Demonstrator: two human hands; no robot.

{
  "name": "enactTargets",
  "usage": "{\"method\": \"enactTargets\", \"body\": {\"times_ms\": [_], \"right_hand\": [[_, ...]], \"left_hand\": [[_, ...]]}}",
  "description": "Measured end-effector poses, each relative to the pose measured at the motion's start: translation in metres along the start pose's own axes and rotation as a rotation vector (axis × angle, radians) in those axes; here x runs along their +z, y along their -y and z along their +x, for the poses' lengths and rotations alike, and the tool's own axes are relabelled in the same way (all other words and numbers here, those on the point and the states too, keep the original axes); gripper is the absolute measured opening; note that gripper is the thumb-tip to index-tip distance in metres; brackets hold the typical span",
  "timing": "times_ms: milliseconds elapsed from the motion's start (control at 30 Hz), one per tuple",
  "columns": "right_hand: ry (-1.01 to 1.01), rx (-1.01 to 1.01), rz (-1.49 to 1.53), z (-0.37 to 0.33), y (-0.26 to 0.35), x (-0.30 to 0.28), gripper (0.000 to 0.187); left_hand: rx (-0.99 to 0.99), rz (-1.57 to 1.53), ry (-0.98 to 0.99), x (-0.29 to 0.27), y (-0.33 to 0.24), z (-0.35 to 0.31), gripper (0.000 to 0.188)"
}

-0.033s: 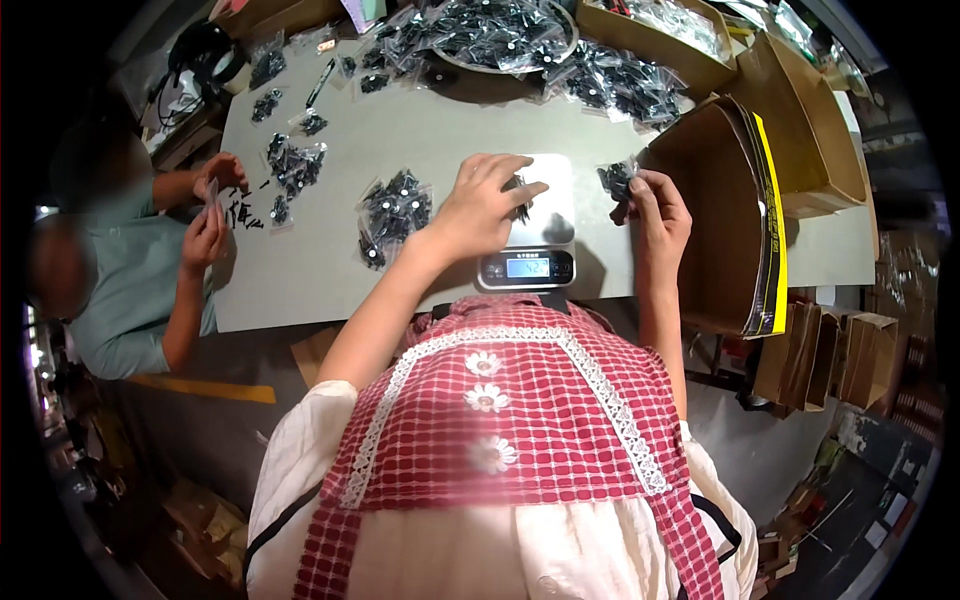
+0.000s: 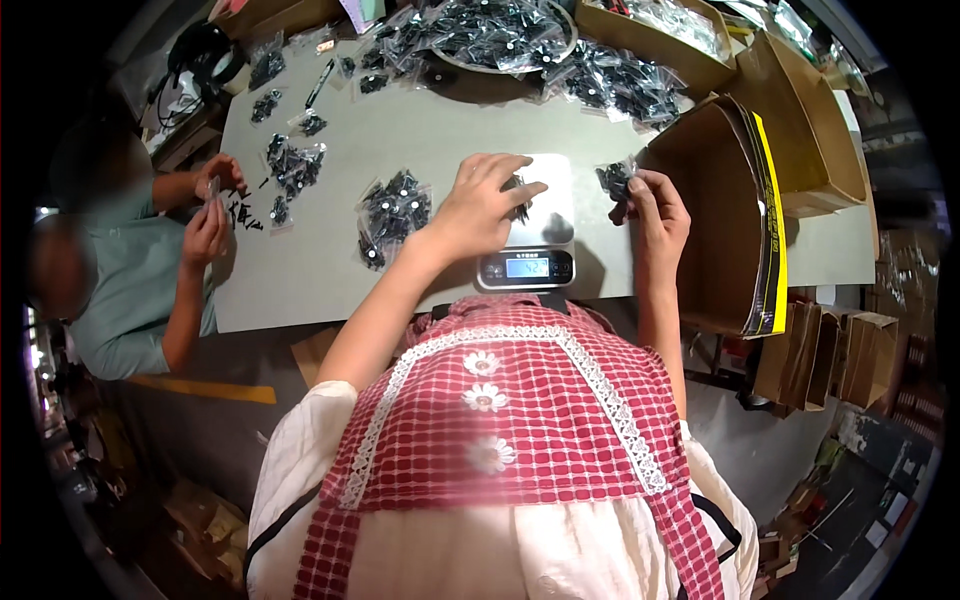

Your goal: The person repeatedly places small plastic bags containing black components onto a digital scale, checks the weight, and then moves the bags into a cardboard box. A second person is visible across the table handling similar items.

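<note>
My left hand (image 2: pixel 482 205) is over the silver plate of a small digital scale (image 2: pixel 545 225), its fingers stretched and apart. A small dark item (image 2: pixel 522 208) shows partly beneath those fingers; the hand hides the rest. To the right of the scale, my right hand (image 2: pixel 660 212) pinches a small clear plastic bag of black parts (image 2: pixel 615 180) between thumb and fingers. Left of the scale lies a pile of similar bags (image 2: pixel 393 215). The scale's display (image 2: pixel 528 268) is lit.
A large round tray (image 2: pixel 500 68) heaped with bagged parts is at the back. An open cardboard box (image 2: pixel 715 240) stands at the right. On the left, a co-worker's hands (image 2: pixel 210 215) hold a small clear bag near loose black parts (image 2: pixel 242 215). Other bags (image 2: pixel 295 165) lie nearby.
My hands and the bag in my right hand stay almost still. The co-worker's hands have shifted slightly around their small bag.
</note>
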State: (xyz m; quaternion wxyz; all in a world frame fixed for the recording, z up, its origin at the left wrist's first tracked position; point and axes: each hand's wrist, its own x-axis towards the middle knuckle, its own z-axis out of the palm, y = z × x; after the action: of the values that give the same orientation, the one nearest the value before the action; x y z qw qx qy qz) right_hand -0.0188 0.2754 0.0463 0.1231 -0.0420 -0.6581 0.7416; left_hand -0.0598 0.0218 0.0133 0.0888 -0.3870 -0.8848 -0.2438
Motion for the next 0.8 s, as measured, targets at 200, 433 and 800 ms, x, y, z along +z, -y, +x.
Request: {"method": "enactTargets", "body": {"times_ms": [200,433,800], "right_hand": [[0.007,0.035,0.0,0.003,-0.005,-0.001,0.018],[0.013,0.039,-0.004,0.007,-0.004,0.001,0.017],[0.1,0.056,0.032,0.006,-0.017,0.022,0.018]], "left_hand": [[0.031,-0.017,-0.038,0.003,-0.004,0.002,0.034],[-0.24,-0.207,-0.229,0.011,0.014,-0.022,0.011],[-0.369,0.18,-0.146,0.021,-0.004,-0.001,0.036]]}}
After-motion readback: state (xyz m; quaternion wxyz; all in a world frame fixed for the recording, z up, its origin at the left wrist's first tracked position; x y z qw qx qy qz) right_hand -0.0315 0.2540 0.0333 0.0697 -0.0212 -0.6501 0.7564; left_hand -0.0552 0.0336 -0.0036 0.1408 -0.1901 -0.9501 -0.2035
